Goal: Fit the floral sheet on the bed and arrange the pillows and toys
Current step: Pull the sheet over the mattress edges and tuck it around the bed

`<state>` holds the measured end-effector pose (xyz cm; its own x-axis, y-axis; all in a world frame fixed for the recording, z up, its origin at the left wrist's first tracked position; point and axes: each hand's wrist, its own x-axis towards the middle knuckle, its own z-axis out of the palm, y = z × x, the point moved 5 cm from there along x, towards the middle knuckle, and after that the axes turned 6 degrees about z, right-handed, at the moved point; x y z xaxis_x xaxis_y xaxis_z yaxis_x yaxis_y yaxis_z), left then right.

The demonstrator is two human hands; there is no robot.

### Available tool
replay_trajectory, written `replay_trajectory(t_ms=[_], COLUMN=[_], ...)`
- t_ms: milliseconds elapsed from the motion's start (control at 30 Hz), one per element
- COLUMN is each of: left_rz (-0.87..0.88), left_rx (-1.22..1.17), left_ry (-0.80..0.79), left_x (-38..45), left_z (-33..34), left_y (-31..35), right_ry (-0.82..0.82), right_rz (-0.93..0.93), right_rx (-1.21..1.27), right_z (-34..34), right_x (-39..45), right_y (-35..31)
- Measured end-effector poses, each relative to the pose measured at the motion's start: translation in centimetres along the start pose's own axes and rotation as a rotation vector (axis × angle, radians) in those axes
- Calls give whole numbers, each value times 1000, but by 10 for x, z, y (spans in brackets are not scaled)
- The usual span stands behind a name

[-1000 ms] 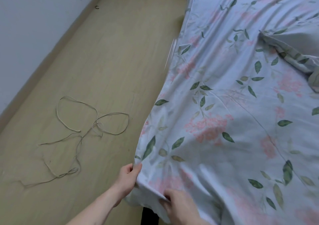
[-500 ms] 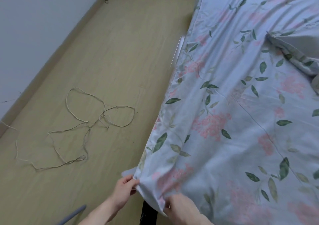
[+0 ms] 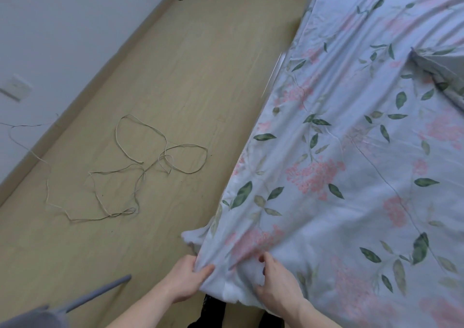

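Observation:
The floral sheet, pale blue with pink blossoms and green leaves, covers the bed across the right of the view. Its near left corner is bunched at the bottom centre. My left hand grips that corner from the floor side, thumb on top of the fabric. My right hand grips the sheet's edge just to the right, fingers curled into the cloth. A pillow in matching floral fabric lies at the right edge. No toys are in view.
A loose tangle of thin string lies on the tan floor left of the bed. A white wall with a socket plate runs along the left. A grey rod pokes in at bottom left.
The sheet's corner has been drawn down and toward me, pulling the left edge tighter along the bed. Both hands have kept their hold, and the view has shifted right.

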<state>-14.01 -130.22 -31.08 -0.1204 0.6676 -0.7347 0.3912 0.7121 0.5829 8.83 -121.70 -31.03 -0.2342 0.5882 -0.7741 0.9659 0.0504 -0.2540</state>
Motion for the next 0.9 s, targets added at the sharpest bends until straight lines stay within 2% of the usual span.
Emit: replay_trajectory(t_ms=[167,333,433,533,667,700,733,800,900], left_rz=[58,-107,-185,-270,-423,-429,-403,-278,9], left_rx=[28,-133,-89,146,695,771,816,860,718], left_ry=[-1,302,358,267,-124,-171,-179,-86,77], left_x=[-42,-66,-75,-67,-56,-54,-48,-23,9], left_z=[15,0,-13,-18,-15,-14,-14,-17,-10], left_y=[-21,-44,-55,-75,-92,-86,-75,-50,11], right_ry=[-8,19,41,70,78,79,83,96,111], right_rz=[-56,-65,-58,-32,31,45,48,86,95], right_rx=[-47,-33,-13,11,19,20,20,46,39], right_z=[-6,-11,-12,-15,-4,-2,-2,9,10], right_x=[-22,-43,-49,-47,-42,-43,-42,-34,-29], right_y=[15,27,35,42,50,51,51,53,55])
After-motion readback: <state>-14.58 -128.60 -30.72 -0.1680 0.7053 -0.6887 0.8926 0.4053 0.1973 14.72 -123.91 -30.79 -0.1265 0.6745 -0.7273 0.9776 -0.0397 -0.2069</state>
